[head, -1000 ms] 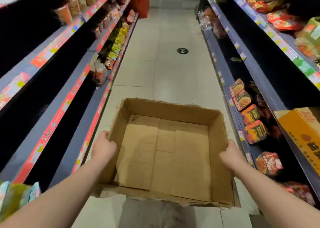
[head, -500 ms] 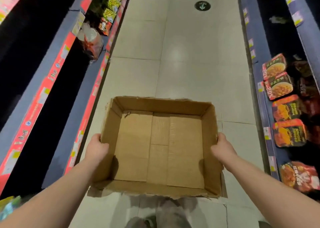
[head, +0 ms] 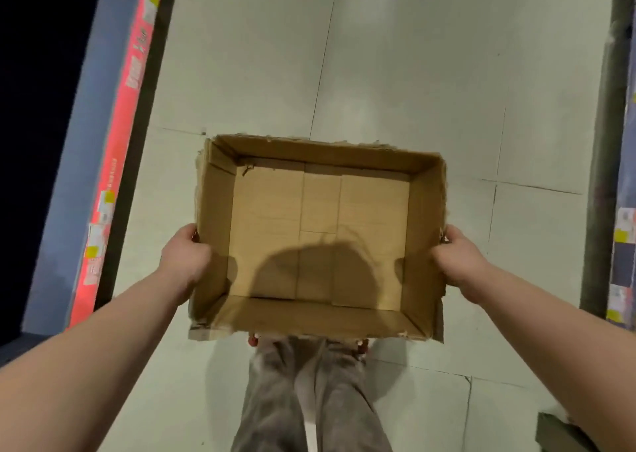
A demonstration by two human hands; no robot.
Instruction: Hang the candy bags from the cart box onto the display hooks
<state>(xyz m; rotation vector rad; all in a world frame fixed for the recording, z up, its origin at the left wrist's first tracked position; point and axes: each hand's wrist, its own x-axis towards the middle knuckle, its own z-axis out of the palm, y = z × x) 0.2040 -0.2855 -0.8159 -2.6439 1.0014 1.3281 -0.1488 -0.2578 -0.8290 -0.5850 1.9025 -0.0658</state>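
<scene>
Cardboard box (head: pixel 268 210) clasped between left grip (head: pixel 186 259) and right grip (head: pixel 457 260).

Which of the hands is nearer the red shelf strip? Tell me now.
Left. The left hand grips the left wall of the box, on the side of the red shelf strip; the right hand grips the opposite wall.
</scene>
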